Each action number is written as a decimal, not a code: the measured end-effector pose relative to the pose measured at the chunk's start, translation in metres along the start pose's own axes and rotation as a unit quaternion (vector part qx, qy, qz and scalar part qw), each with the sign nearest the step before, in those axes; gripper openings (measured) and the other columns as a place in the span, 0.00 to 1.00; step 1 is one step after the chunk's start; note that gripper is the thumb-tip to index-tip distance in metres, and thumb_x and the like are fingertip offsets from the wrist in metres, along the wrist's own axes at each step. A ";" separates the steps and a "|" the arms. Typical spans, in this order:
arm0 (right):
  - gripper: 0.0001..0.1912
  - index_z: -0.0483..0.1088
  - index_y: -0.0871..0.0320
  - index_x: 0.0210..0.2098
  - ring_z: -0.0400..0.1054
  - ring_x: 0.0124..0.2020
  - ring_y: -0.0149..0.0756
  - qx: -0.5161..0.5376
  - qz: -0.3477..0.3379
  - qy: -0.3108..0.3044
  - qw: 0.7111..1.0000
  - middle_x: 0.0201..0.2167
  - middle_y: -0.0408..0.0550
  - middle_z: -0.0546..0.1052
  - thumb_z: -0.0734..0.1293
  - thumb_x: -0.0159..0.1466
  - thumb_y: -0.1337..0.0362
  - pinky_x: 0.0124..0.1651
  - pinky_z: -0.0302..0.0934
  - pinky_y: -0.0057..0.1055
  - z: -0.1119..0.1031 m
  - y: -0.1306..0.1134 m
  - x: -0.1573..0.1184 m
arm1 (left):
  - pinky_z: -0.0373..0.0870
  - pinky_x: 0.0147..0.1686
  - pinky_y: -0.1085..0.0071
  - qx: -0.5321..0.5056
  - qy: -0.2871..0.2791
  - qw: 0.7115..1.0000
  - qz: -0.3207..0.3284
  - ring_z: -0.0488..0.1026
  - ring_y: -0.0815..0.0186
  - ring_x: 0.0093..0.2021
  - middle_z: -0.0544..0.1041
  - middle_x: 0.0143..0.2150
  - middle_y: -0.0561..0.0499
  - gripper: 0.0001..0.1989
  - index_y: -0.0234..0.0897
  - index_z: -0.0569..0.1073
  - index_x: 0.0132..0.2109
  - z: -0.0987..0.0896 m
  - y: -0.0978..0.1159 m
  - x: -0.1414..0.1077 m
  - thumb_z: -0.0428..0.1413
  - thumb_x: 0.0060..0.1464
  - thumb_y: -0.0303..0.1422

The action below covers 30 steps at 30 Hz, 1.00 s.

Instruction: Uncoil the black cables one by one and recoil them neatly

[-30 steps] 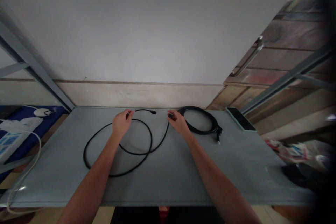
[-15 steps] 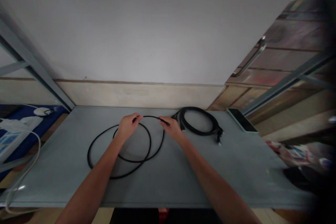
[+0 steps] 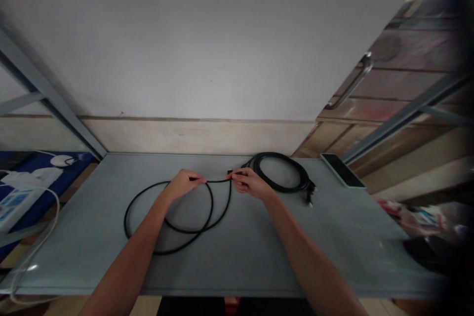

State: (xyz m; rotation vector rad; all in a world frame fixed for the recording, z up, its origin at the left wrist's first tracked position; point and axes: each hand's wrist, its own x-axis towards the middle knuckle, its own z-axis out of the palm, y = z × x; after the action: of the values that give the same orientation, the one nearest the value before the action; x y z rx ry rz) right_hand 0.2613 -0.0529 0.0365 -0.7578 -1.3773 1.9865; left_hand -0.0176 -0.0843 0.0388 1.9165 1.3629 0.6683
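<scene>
A black cable (image 3: 177, 248) lies in loose, overlapping loops on the grey tabletop (image 3: 237, 261). My left hand (image 3: 185, 182) pinches one stretch of it above the loops. A short, nearly straight span runs from there to my right hand (image 3: 249, 181), whose thumb and fingers are closed on the cable near a small dark end piece. Just right of that hand rests a coiled bundle of black cable (image 3: 283, 189), its connector ends (image 3: 310, 192) pointing to the right.
A phone (image 3: 342, 170) in a pale green case lies at the table's back right. On the left, a white power strip (image 3: 25, 192) sits on blue cloth, and a white cord (image 3: 46, 237) hangs over the table's left edge. Metal posts (image 3: 66, 113) rise at both sides.
The raised arc of cable between my hands has flattened into a nearly straight span. Both hands have come slightly lower and moved a little to the right; the right fingers have shifted their grip.
</scene>
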 end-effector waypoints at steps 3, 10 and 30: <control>0.16 0.77 0.63 0.35 0.52 0.16 0.23 0.006 -0.015 0.032 0.999 0.16 0.36 0.61 0.75 0.55 0.55 0.21 0.50 0.27 0.008 0.002 0.003 | 0.64 0.27 0.73 0.000 -0.007 1.000 0.016 0.70 0.67 0.26 0.76 0.24 0.53 0.22 0.37 0.80 0.33 0.002 0.004 0.000 0.52 0.57 0.49; 0.16 0.77 0.64 0.34 0.52 0.15 0.23 0.006 -0.021 0.069 0.997 0.14 0.37 0.63 0.75 0.55 0.56 0.19 0.49 0.27 0.005 0.000 0.003 | 0.68 0.32 0.70 -0.017 0.016 0.999 0.026 0.74 0.64 0.31 0.80 0.30 0.49 0.17 0.37 0.81 0.37 0.000 0.006 0.000 0.54 0.58 0.45; 0.10 0.74 0.59 0.30 0.45 0.16 0.21 0.062 -0.203 0.313 0.926 0.18 0.36 0.59 0.74 0.54 0.60 0.17 0.50 0.22 -0.074 -0.019 -0.012 | 0.73 0.41 0.64 0.041 0.120 0.992 -0.008 0.78 0.58 0.38 0.83 0.39 0.45 0.16 0.37 0.82 0.41 -0.044 -0.032 0.000 0.55 0.56 0.42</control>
State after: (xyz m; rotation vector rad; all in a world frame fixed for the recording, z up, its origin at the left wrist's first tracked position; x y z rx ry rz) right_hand 0.3268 -0.0113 0.0341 -0.8654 -0.9183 1.3272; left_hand -0.0685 -0.0669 0.0420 1.9351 1.5721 0.8699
